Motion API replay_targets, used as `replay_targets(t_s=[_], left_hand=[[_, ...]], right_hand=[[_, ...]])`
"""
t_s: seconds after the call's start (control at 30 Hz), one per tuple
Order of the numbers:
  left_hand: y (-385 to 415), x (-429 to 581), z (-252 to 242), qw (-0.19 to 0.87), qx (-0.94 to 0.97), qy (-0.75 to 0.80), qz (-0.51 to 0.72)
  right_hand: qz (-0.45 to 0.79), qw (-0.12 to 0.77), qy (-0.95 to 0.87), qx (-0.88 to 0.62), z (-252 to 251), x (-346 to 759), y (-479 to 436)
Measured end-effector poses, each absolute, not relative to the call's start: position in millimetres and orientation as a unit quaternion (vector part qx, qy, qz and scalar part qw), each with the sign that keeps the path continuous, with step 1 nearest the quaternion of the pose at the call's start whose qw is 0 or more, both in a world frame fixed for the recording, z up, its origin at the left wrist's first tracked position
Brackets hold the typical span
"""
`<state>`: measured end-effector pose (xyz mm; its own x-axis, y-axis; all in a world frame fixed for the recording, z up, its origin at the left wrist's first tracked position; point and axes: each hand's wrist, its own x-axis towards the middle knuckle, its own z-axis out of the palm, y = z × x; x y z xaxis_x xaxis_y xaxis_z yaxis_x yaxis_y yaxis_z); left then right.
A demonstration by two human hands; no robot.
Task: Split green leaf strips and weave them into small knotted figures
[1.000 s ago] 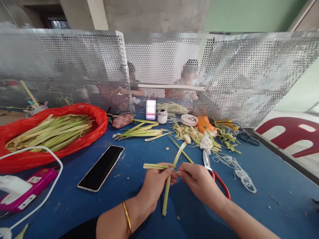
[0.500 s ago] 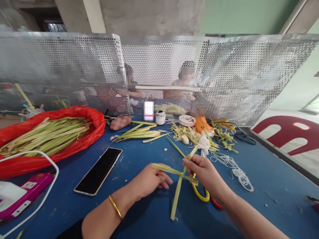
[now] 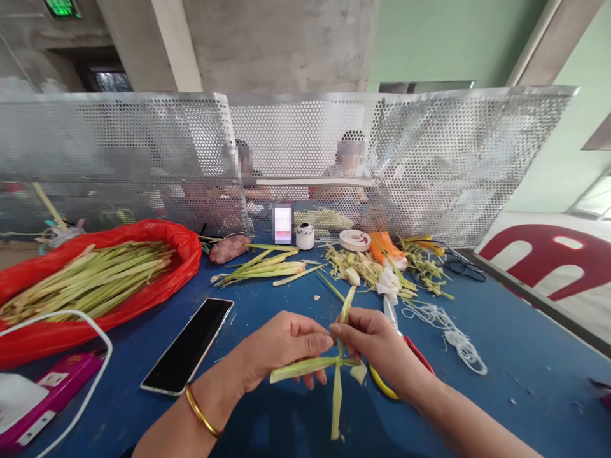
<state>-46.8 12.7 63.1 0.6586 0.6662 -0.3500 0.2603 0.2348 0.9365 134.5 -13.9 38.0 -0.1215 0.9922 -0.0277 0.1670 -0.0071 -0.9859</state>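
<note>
Pale green leaf strips (image 3: 337, 397), crossed and joined at a small knot, are held above the table in front of me. My right hand (image 3: 370, 334) pinches the upper arm of the cross between thumb and fingers. My left hand (image 3: 291, 346) is closed around the left side, its thumb close to my right fingertips and its fingers curled behind the left strip. Scissors (image 3: 383, 381) with yellow and red handles lie on the table, partly hidden by my right hand. A loose green strip (image 3: 329, 285) lies just beyond the cross.
A red bag (image 3: 188, 257) of long leaves stands left, near a phone (image 3: 188, 346) and a magenta power strip (image 3: 57, 394). Leaves (image 3: 267, 270), a tape roll (image 3: 354, 240), scraps (image 3: 341, 264) and white string (image 3: 463, 346) lie farther back. A perforated metal screen (image 3: 296, 140) separates people opposite.
My left hand has moved right and closed at the strips, near my right fingers. The cross has shifted slightly down and left with my right hand. The view has tilted up a little.
</note>
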Motion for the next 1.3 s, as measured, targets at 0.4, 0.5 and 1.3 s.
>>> replay_targets(t_s=[0.4,0.5,1.3], left_hand=[[5.9,-38.3,45.4,0.628,0.606,0.426,0.24],[4.5,-38.2,43.9,0.669,0.577,0.406,0.234],[25.0,-42.5,34.4,0.784,0.24,0.409,0.402]], right_hand=[[0.413,0.441,-0.618,-0.503,51.0,117.0,1.9],[0.421,0.438,-0.611,-0.508,47.9,118.6,0.7],[-0.247,0.246,-0.902,-0.255,10.8,103.1,-19.2]])
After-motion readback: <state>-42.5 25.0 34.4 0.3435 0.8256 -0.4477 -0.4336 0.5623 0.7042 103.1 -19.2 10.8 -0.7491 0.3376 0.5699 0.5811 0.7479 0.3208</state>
